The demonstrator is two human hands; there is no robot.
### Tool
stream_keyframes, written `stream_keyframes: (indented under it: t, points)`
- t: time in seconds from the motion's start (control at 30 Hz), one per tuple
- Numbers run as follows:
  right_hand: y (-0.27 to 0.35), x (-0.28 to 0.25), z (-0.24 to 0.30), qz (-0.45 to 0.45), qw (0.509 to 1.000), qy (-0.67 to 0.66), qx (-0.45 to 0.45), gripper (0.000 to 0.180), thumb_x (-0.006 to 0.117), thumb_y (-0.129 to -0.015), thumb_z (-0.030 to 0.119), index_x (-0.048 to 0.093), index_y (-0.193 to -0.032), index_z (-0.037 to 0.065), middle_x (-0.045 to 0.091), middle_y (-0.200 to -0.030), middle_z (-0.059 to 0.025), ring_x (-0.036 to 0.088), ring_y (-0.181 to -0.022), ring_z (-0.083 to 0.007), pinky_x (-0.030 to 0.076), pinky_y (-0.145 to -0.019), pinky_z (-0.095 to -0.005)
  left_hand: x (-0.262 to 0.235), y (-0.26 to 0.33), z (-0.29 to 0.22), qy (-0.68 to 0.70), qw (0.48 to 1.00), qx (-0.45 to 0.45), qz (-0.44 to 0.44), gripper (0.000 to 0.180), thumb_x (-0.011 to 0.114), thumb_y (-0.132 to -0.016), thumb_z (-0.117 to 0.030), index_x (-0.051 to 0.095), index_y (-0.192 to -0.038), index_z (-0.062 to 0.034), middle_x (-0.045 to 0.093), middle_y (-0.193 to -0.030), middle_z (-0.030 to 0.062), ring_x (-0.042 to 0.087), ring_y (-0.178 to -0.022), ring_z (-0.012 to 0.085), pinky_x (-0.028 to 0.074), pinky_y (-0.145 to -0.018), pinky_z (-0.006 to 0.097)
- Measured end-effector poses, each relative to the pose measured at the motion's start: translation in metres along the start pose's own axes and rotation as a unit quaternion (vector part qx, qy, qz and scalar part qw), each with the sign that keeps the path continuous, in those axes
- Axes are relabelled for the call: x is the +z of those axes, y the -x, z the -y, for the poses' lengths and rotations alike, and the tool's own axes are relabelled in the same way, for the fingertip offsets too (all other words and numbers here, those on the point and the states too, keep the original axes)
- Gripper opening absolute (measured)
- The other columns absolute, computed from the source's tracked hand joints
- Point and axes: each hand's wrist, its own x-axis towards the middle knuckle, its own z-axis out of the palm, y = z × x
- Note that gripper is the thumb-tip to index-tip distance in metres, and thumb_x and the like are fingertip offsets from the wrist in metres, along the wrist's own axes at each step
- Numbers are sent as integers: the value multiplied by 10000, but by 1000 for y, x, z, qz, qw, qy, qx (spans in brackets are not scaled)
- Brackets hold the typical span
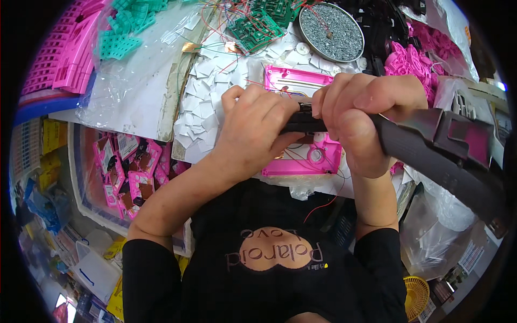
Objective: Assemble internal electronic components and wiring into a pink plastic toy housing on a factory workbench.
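My right hand [366, 118] is wrapped round a bulky dark grey tool [431, 140], whose exact kind I cannot make out; its body slants down to the right. Between my two hands lies a narrow black part [305, 125], and my left hand [256, 126] pinches its left end with curled fingers and thumb. Whether this part joins the tool is hidden by my right fingers. Just beneath both hands is a pink plastic housing [299, 167] with thin red wires and a round ring. Its middle is covered by my hands.
White paper pieces [199, 113] cover the worktop. Behind are green circuit boards [256, 29] with red wires and a round tin [331, 32] of small metal parts. Pink moulded pieces [406, 64] sit right; a bin [89, 183] of pink assemblies [142, 185] stands left, below pink grids [59, 48].
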Motion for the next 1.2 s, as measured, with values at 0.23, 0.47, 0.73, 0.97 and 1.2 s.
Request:
stream_keyframes:
  t: [0.23,0.47,0.73,0.97,1.2]
  points:
    - [-7,0,1,28,999,19,8,330,747,-908,127,462,-1053,45,560,-720,-70,552,-599,-176,555,-630,-406,1,0,0,10,1000,9,-1,474,864,-686,-253,639,-1086,-135,622,-1062,5,546,-977,223,307,-902,456]
    - [26,-28,-18,86,992,25,87,1014,943,-678,228,403,-1513,27,625,-1108,-121,608,-1000,-274,531,-886,-463,-7,-6,5,-18,1000,23,-5,492,835,-749,-313,637,-1160,-125,654,-1144,28,573,-1132,269,293,-986,453]
    - [46,-48,-21,125,962,205,132,511,838,-723,71,684,-1206,17,712,-1094,-132,680,-972,-270,521,-862,-358,7,-2,12,86,994,-51,-31,719,863,-741,-396,505,-1264,-57,586,-1203,90,524,-1153,285,297,-1015,465]
    - [36,-52,-32,117,975,164,93,464,828,-752,48,677,-1190,38,711,-1118,-125,686,-962,-282,550,-828,-377,16,12,16,174,977,-94,-82,737,869,-738,-323,489,-1310,-57,617,-1128,52,520,-1154,270,307,-1029,441]
    - [53,-34,-31,86,967,225,81,529,825,-695,4,642,-1190,41,703,-1109,-120,660,-927,-319,539,-814,-390,-5,-2,13,55,998,-15,-27,444,839,-715,-163,692,-1132,-124,699,-1103,7,582,-1053,250,321,-985,403]
